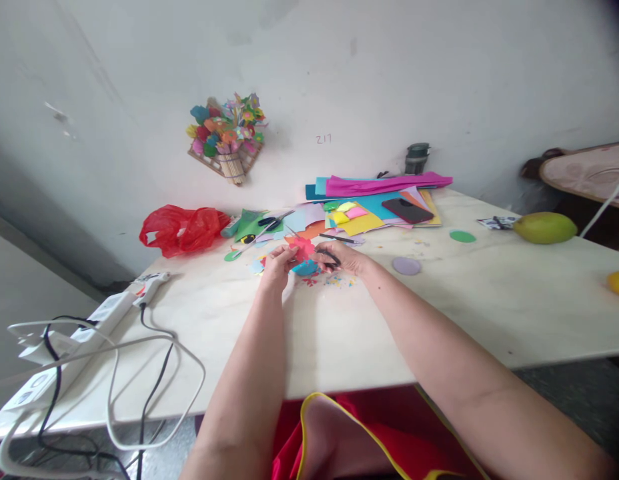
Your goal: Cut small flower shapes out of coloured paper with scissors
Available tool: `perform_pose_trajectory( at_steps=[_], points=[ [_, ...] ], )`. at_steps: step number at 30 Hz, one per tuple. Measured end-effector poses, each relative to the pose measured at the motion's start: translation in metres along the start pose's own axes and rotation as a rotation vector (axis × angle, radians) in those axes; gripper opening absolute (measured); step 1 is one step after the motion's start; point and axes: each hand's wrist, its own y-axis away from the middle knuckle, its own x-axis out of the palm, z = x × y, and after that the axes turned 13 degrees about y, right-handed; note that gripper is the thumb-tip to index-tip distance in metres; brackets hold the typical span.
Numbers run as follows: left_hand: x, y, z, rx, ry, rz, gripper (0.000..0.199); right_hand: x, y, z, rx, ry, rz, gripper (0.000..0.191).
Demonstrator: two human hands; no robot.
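My left hand (279,262) pinches the edge of a red paper flower (302,249) with a scalloped outline. Fingers of my right hand (345,257) are wrapped round the black handles of a pair of scissors (329,259). The scissor blades point up and left, beside or behind the flower; where exactly they meet the paper cannot be made out. Below both hands lie a blue paper piece (305,268) and small coloured scraps (339,281). A second pair of scissors (270,222) rests on the papers behind my left hand.
Coloured paper sheets (372,223) are stacked at the back with a dark phone (407,211) on top. A red plastic bag (182,230) sits at left, near a white power strip (69,353) with tangled cables. A green mango (545,228) lies at right.
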Motion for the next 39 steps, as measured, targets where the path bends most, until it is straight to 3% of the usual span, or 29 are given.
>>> perform_pose_trajectory(
  at_steps=[17, 31, 39],
  points=[
    [0.0, -0.001, -0.001, 0.019, 0.01, 0.01, 0.039, -0.001, -0.003, -0.001, -0.013, -0.042, -0.047, 0.029],
    [0.003, 0.006, -0.001, -0.053, -0.087, 0.158, 0.029, -0.011, -0.01, -0.012, -0.131, -0.164, -0.287, 0.031],
    [0.0, 0.005, 0.001, -0.089, -0.134, 0.225, 0.029, -0.005, -0.009, -0.006, -0.08, -0.157, -0.267, 0.029]
  ],
)
